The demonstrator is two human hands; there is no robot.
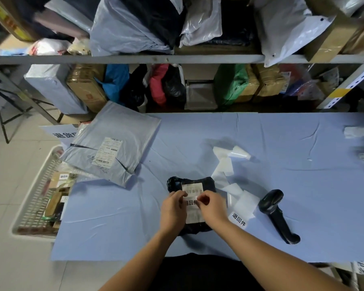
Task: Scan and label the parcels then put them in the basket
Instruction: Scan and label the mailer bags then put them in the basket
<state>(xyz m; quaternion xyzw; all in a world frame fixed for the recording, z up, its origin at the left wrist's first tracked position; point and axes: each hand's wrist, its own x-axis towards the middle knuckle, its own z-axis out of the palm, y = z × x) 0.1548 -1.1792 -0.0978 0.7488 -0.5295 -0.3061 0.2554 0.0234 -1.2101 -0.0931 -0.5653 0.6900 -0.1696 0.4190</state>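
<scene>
Both our hands meet over 1 small black parcel (192, 198) lying on the blue-covered bench (282, 143). Left hand (172, 208): grip pressed together, thumb and forefinger pinching the left edge of a white label (191, 203) printed with black characters. Right hand (211, 207): grip likewise closed, pinching the label's right edge. The label sits against the parcel's top face, just below its barcode sticker (192, 189); we cannot tell whether it is fully stuck down.

Just right of the right grip, a strip of white label backing (243, 203) trails across the bench, 1 printed label (239, 219) at its near end. Further right lies the black handheld scanner (276, 215), on its side, apart from the strip.

Beyond the left grip, 1 grey mailer parcel (111, 143) overhangs the bench's left edge, address label up. Below it, left of the bench, the white basket (33, 198) holds several parcels. Farthest off, shelves (135, 59) packed with bags and cartons.
</scene>
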